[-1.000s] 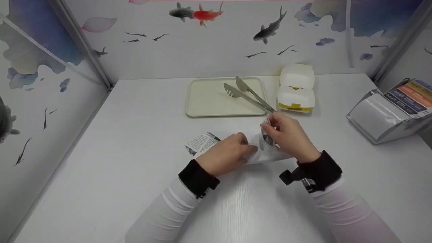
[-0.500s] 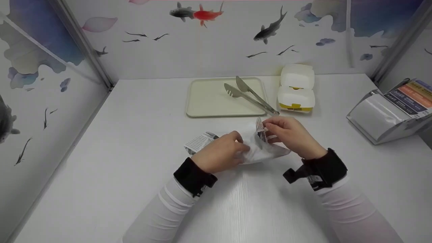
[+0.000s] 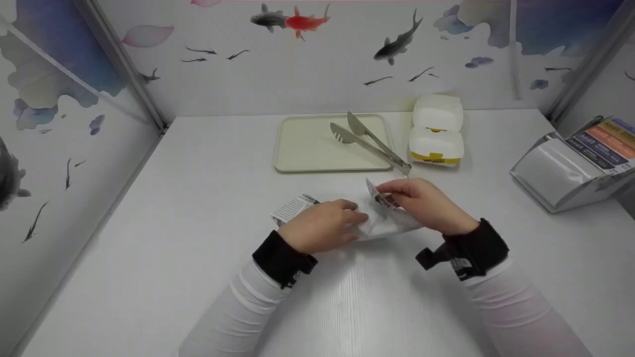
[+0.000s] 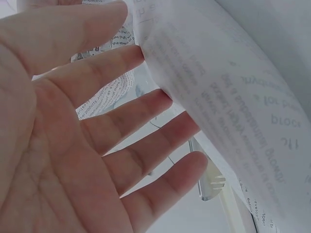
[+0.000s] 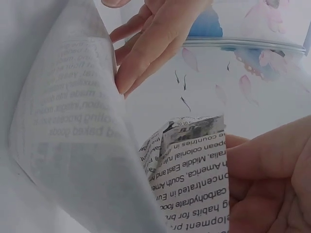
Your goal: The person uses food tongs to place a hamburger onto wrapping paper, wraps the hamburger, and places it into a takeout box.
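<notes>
On the white counter (image 3: 198, 198), near the cream rectangular tray (image 3: 307, 146), thin white text-printed paper (image 3: 378, 227) is touched by the outstretched left hand (image 3: 320, 226) and pinched at one edge by the right hand (image 3: 430, 204).

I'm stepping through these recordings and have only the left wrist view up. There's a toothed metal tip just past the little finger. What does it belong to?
Observer: A pair of metal tongs, seen whole in the head view; the toothed end lies over the pale tray, while the handle end reaches past the tray's right edge.
Operator: And the right hand? I can't make out what it's doing from here.
Observer: The right wrist view shows it at the edge of a printed flap of the paper, holding it.
</notes>
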Demonstrator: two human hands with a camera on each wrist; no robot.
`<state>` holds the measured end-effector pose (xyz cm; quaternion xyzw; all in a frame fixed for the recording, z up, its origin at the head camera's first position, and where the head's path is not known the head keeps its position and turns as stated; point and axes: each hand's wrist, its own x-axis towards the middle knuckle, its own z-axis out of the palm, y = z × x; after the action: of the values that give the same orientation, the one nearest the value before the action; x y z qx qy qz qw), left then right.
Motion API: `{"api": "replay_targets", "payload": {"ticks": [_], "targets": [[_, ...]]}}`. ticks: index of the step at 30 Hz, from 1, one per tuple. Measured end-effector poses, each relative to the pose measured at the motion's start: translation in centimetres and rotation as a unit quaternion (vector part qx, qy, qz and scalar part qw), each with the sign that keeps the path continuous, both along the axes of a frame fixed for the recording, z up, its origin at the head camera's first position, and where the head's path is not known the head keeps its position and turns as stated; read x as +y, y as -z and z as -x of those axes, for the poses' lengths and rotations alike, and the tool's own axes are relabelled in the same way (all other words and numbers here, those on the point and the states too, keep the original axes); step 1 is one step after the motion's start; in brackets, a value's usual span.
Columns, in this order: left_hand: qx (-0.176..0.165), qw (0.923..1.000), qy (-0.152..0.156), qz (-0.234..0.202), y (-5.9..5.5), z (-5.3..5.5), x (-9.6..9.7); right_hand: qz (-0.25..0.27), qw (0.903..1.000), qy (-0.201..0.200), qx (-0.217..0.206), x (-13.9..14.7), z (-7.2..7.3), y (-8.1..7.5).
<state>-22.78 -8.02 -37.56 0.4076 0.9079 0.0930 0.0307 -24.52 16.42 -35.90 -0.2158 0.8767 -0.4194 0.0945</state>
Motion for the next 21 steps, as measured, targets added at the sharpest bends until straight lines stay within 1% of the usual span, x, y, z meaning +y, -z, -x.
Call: {"api": "replay_targets", "payload": {"ticks": [2,6,9,12,17,21], "targets": [[0.000,1.0000,-0.001,0.002,-0.06,-0.07,0.01,0.000,1.0000,-0.008,-0.002,0.12,-0.04,0.00],[0.003,0.9999,-0.010,0.006,-0.08,-0.22,0.05,0.000,0.9993,-0.036,-0.003,0.45,-0.08,0.03],[-0.002,0.9998,-0.018,-0.002,-0.05,-0.33,0.02,0.000,0.9985,-0.055,-0.003,0.56,-0.11,0.06],[0.005,0.9997,-0.022,-0.012,0.13,-0.41,-0.11,-0.001,0.9982,-0.059,-0.003,0.57,-0.16,0.06],[0.029,0.9993,-0.011,-0.020,0.31,-0.47,-0.27,-0.004,0.9979,-0.064,-0.002,0.56,-0.15,0.07],[0.024,0.9996,-0.007,-0.014,0.19,-0.49,-0.31,-0.010,0.9972,-0.074,0.003,0.50,-0.09,0.20]]}}
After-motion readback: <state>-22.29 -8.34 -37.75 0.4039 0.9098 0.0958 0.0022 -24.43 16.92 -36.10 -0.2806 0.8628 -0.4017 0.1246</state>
